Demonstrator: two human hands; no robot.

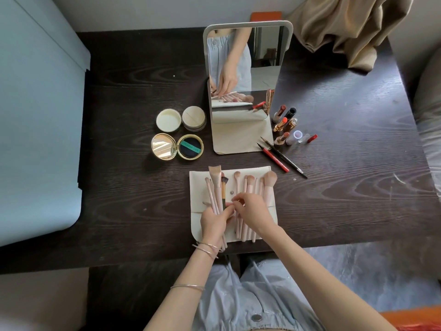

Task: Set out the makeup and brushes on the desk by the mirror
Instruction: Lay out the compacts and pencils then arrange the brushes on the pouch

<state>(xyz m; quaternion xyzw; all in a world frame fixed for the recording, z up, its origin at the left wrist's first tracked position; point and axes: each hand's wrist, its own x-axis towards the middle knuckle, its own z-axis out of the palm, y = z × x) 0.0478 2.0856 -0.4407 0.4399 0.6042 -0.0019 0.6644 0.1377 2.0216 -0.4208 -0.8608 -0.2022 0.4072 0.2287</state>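
Dark counter (pixel 346 187): pink brushes (pixel 216 199) gripped by left hand (pixel 212 223); one handle pinched by right hand (pixel 253 212) fingers; compact's label unreadable.

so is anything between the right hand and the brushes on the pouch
Nothing visible. The right hand rests directly over the pink brushes on the cream pouch, while the left hand grips a bundle of brushes.
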